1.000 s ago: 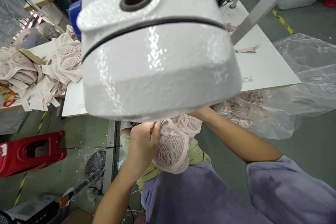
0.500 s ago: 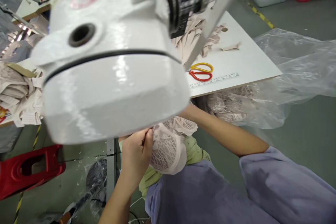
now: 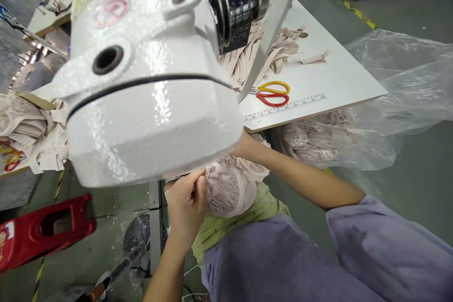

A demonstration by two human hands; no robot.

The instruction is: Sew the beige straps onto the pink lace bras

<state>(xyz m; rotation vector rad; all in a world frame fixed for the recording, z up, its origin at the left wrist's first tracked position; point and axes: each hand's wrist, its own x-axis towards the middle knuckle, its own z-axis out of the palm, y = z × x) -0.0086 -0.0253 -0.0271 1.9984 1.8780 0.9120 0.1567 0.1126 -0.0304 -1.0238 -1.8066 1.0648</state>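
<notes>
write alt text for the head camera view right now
Left hand pinches a pale lace garment below a white sewing machine head, which hides the right hand's fingers. Scissors, a ruler and beige straps lie on the white table.

A loose, plain lavender top (image 3: 279, 259) with a wide, elbow-length sleeve (image 3: 378, 233), over light green clothing (image 3: 258, 205) at the lap

Right fingertips (machine-hidden) (image 3: 238, 144)

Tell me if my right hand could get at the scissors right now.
Probably yes: the scissors lie uncovered at the handles on the table, near your right hand, though the machine head hides its fingers.
</notes>
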